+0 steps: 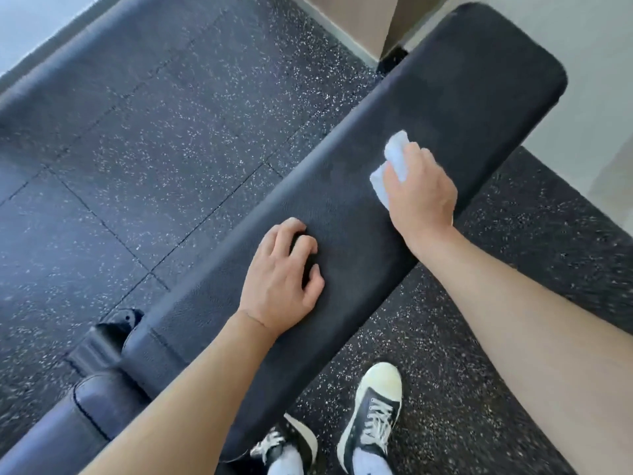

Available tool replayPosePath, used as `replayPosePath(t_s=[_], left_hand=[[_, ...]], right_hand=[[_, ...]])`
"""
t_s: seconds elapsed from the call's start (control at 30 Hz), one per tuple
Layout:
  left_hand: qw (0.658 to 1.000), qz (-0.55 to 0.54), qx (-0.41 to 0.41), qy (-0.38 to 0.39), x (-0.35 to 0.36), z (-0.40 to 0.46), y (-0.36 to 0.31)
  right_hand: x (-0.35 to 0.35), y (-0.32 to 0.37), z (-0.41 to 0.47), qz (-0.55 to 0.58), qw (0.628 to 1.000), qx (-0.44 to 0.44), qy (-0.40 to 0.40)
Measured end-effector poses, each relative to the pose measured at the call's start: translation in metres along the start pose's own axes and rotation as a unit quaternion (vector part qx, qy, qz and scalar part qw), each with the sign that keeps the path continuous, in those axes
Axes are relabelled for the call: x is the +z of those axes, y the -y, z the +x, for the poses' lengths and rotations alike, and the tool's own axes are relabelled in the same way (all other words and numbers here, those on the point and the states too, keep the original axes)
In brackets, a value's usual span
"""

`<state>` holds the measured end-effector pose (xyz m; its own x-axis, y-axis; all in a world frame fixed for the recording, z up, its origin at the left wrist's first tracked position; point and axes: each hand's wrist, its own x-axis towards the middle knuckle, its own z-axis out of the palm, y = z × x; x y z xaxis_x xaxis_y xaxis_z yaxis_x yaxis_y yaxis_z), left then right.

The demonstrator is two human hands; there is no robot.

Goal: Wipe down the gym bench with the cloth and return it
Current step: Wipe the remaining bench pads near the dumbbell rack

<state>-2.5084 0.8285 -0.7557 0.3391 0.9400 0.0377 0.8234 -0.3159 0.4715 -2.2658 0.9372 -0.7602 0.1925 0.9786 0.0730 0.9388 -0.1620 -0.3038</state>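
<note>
A long black padded gym bench (pixel 455 94) runs diagonally from lower left to upper right. My right hand (pixel 423 200) grips a bunched white cloth (pixel 394 156) and holds it down on the far half of the pad, near the pad's right edge. The cloth shows in front of my fingers and to their left. My left hand (pixel 281 279) rests on the middle of the pad near its left edge, fingers bent and spread with the tips on the surface, holding nothing.
A second black pad (pixel 96 406) and the bench's hinge bracket (pixel 102 341) lie at lower left. Speckled black rubber floor tiles (pixel 154 166) surround the bench. My two sneakers (pixel 373 413) stand right of the bench. A pale wall corner (pixel 387 25) stands beyond the bench's far end.
</note>
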Motion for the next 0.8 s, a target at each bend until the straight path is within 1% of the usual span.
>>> replayPosePath(t_s=[0.03, 0.1, 0.13, 0.2, 0.3, 0.33, 0.4, 0.43, 0.5, 0.53, 0.57, 0.63, 0.7, 0.73, 0.8], left_hand=[[1.000, -0.010, -0.008, 0.001, -0.004, -0.003, 0.001], [0.999, -0.026, -0.046, -0.003, -0.013, -0.021, 0.008], [0.997, -0.028, -0.076, -0.012, -0.018, -0.036, 0.016], [0.988, -0.013, -0.148, -0.034, -0.031, -0.072, 0.042], [0.964, 0.013, -0.262, -0.038, -0.048, -0.118, 0.081], [0.957, 0.020, -0.287, -0.029, -0.051, -0.128, 0.089], [0.950, 0.026, -0.310, -0.014, -0.053, -0.142, 0.095], [0.948, 0.022, -0.317, -0.014, -0.055, -0.148, 0.096], [0.940, 0.001, -0.341, -0.022, -0.059, -0.162, 0.099], [0.935, -0.011, -0.353, -0.028, -0.060, -0.169, 0.102], [0.932, -0.025, -0.361, -0.032, -0.061, -0.176, 0.104], [0.928, -0.047, -0.368, -0.034, -0.062, -0.185, 0.106], [0.929, -0.054, -0.365, -0.041, -0.060, -0.185, 0.107], [0.927, -0.051, -0.368, -0.047, -0.060, -0.183, 0.109], [0.921, -0.021, -0.385, -0.052, -0.062, -0.181, 0.113]], right_hand=[[0.002, 0.019, -0.007, 0.003, 1.000, 0.000, 0.009], [0.013, 0.066, -0.031, 0.007, 0.997, -0.060, 0.038], [0.020, 0.093, -0.047, 0.002, 0.993, -0.106, 0.048], [0.038, 0.147, -0.084, 0.014, 0.981, -0.191, 0.042], [0.060, 0.211, -0.135, 0.034, 0.954, -0.291, 0.066], [0.064, 0.223, -0.146, 0.041, 0.944, -0.319, 0.078], [0.065, 0.231, -0.154, 0.065, 0.920, -0.377, 0.083], [0.064, 0.228, -0.150, 0.071, 0.903, -0.416, 0.076], [0.061, 0.209, -0.128, 0.047, 0.870, -0.489, 0.050], [0.061, 0.195, -0.111, 0.022, 0.868, -0.494, 0.044], [0.060, 0.182, -0.091, -0.014, 0.880, -0.472, 0.045], [0.057, 0.169, -0.052, -0.121, 0.916, -0.378, 0.062], [0.057, 0.174, -0.030, -0.181, 0.937, -0.279, 0.108], [0.056, 0.186, -0.028, -0.190, 0.939, -0.252, 0.135], [0.057, 0.223, -0.042, -0.184, 0.925, -0.268, 0.195]])
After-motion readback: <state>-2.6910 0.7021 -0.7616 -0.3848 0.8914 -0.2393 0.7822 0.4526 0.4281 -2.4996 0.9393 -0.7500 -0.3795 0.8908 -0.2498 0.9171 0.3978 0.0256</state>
